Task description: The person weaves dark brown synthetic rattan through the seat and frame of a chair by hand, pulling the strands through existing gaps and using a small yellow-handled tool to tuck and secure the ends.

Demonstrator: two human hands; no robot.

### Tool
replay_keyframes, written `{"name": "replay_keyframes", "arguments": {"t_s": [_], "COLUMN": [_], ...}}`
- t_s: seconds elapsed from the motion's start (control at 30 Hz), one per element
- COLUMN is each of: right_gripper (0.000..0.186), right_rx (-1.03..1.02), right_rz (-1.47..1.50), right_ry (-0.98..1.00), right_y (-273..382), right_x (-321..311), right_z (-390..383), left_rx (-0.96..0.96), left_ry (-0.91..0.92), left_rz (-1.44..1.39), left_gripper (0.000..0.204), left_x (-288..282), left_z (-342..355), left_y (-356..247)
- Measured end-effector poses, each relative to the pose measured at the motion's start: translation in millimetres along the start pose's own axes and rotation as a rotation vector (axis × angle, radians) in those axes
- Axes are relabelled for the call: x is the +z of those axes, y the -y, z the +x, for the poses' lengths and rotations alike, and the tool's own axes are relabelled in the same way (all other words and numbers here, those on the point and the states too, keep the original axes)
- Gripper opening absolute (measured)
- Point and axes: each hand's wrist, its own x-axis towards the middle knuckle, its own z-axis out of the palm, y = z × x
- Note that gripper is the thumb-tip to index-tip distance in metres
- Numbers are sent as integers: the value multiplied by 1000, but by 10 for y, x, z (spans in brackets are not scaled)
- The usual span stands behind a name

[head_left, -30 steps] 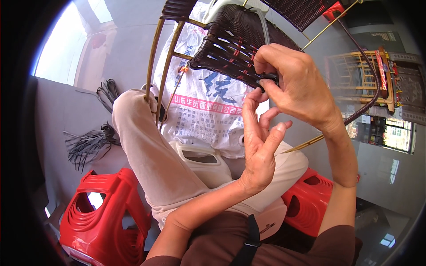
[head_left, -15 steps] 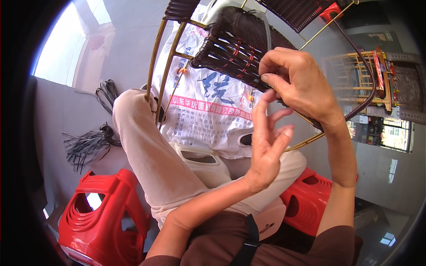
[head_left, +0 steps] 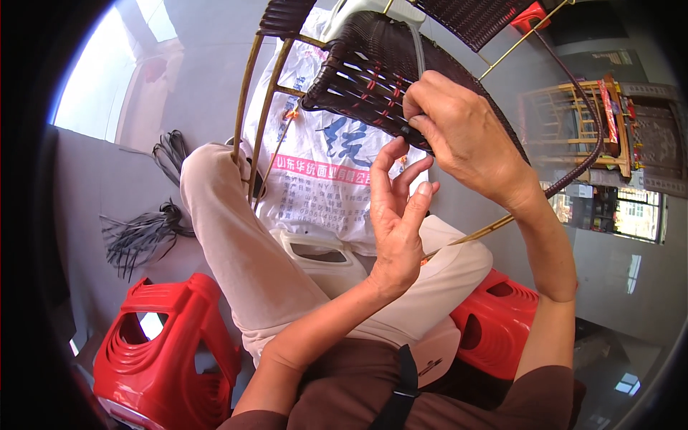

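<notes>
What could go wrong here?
The right hand hides its contact at the edge of the glossy dark-brown woven panel; its grip might slip.
Fingertips of the left hand sit close to that edge and could get scraped.
The brass-coloured tubular metal frame beside the beige-trousered left leg might shift.

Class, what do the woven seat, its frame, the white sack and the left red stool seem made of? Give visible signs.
Woven seat: probably glossy plastic strips; they look flat, shiny.
Frame: likely metal with a brassy finish; slim rods.
White sack: perhaps woven plastic, low sheen; thin, crinkled, printed.
Red stool: apparently glossy moulded plastic; smooth shell, bright highlights.
</notes>
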Motion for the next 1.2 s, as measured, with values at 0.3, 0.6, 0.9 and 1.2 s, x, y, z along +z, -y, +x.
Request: {"name": "replay_keyframes", "arguments": {"t_s": [0.3,0.6,0.9,1.2], "right_gripper": [4,9,9,15], "right_rx": [-1,-81,-41,-46], "right_rz": [114,103,156,244], "right_ry": [-47,-80,-72,-106], "right_y": [-48,-134,-169,-177], "right_x": [-28,23,9,-34], "right_z": [-14,9,53,55], "left_rx": [-161,494,1294,1260], "left_ry": [-11,35,601,940], "left_rz": [-168,719,1579,1794], "left_gripper": [54,28,21,23], "left_x": [52,-248,-364,-155], "left_z": [45,269,908,1027], "left_y": [-248,-240,-723,-925]}}
